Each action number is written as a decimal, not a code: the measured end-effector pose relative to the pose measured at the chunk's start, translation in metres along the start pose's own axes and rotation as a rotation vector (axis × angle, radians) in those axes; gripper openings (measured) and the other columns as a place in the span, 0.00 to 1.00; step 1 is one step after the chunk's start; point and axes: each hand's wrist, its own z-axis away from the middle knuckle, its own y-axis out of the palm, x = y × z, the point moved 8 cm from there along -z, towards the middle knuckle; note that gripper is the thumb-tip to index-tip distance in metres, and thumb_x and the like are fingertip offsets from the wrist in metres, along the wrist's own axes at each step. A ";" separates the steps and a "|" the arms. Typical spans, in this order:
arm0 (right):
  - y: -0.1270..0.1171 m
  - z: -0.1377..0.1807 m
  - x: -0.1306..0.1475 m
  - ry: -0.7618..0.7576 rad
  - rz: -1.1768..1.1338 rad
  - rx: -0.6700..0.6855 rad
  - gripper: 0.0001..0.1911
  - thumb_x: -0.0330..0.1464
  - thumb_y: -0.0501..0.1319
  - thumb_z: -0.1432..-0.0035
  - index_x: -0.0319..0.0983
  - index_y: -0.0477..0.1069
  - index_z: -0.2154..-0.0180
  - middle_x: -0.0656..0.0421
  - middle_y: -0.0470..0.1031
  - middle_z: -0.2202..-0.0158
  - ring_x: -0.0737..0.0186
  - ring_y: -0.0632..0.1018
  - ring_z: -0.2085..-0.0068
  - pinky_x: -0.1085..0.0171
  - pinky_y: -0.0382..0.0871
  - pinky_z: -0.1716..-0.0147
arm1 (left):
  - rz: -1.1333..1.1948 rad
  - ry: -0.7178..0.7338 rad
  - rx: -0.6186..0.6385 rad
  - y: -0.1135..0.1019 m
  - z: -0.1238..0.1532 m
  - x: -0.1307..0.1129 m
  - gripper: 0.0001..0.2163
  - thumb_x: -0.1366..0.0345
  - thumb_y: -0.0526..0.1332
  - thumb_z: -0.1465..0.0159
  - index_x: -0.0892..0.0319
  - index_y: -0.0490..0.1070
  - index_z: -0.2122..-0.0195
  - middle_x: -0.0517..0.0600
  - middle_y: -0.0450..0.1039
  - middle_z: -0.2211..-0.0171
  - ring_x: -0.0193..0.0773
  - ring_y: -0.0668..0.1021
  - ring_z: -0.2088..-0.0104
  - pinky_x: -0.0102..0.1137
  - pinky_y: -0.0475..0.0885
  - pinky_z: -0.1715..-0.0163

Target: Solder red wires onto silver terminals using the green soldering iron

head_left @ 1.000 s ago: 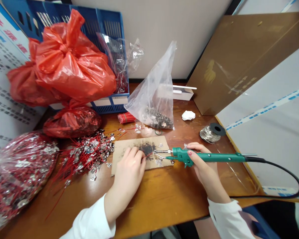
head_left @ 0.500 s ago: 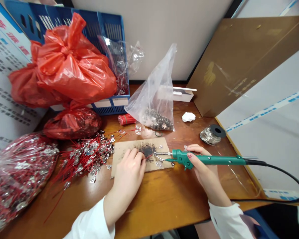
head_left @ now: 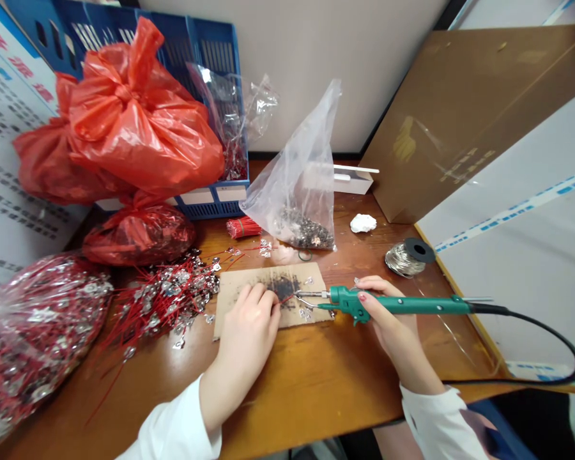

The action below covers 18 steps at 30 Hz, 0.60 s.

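Observation:
A green soldering gun [head_left: 414, 305] is gripped in my right hand [head_left: 388, 319], its metal tip pointing left over a scorched piece of cardboard [head_left: 239, 281]. My left hand [head_left: 252, 319] rests on the cardboard, fingers closed on a thin red wire [head_left: 286, 299] whose far end meets the tip. Whether a metal piece sits at that end is too small to tell. Small metal tabs [head_left: 309, 280] lie on the cardboard to the right of the black burn mark. Left of it spreads a heap of red wires with metal tabs [head_left: 172, 294].
Red plastic bags [head_left: 144, 140] and a blue crate [head_left: 213, 45] stand at the back left. A clear bag of dark bits [head_left: 301, 191] stands behind the cardboard, near a bundle of red wires [head_left: 243, 227]. A solder spool [head_left: 407, 259] and white lump [head_left: 363, 223] are at right.
The view has shifted very slightly. Both hands, the soldering gun and the wire keep nearly the same position over the cardboard.

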 end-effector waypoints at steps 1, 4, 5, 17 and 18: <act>0.000 0.000 -0.001 0.005 -0.004 -0.006 0.03 0.37 0.67 0.44 0.47 0.77 0.65 0.60 0.72 0.60 0.61 0.74 0.59 0.65 0.68 0.62 | -0.001 -0.001 0.000 0.000 0.000 0.000 0.05 0.71 0.59 0.35 0.60 0.71 0.69 0.51 0.74 0.67 0.44 0.75 0.64 0.36 0.72 0.65; -0.002 -0.001 -0.005 0.055 -0.025 -0.036 0.05 0.37 0.68 0.45 0.47 0.77 0.65 0.61 0.74 0.61 0.62 0.74 0.60 0.66 0.69 0.62 | -0.005 0.000 -0.003 0.000 0.000 0.001 0.05 0.71 0.59 0.35 0.60 0.71 0.69 0.51 0.74 0.67 0.44 0.75 0.63 0.36 0.72 0.65; -0.002 -0.001 -0.006 0.079 -0.035 -0.045 0.05 0.38 0.69 0.46 0.46 0.77 0.65 0.61 0.74 0.62 0.62 0.75 0.61 0.66 0.69 0.62 | -0.005 -0.001 -0.005 0.000 0.000 0.001 0.05 0.71 0.59 0.35 0.60 0.71 0.69 0.51 0.74 0.67 0.44 0.75 0.63 0.36 0.72 0.65; -0.001 -0.002 -0.007 0.166 -0.040 -0.100 0.12 0.42 0.70 0.51 0.43 0.76 0.66 0.58 0.76 0.66 0.59 0.76 0.65 0.63 0.71 0.67 | -0.020 -0.001 0.014 0.000 -0.003 0.003 0.06 0.70 0.58 0.34 0.58 0.71 0.68 0.51 0.74 0.66 0.44 0.73 0.62 0.36 0.71 0.64; -0.001 -0.002 -0.008 0.170 -0.040 -0.104 0.12 0.42 0.71 0.51 0.43 0.76 0.67 0.58 0.77 0.66 0.59 0.76 0.65 0.62 0.71 0.67 | -0.022 -0.001 0.017 0.000 -0.004 0.003 0.06 0.69 0.58 0.34 0.58 0.71 0.68 0.51 0.74 0.66 0.44 0.73 0.62 0.36 0.71 0.64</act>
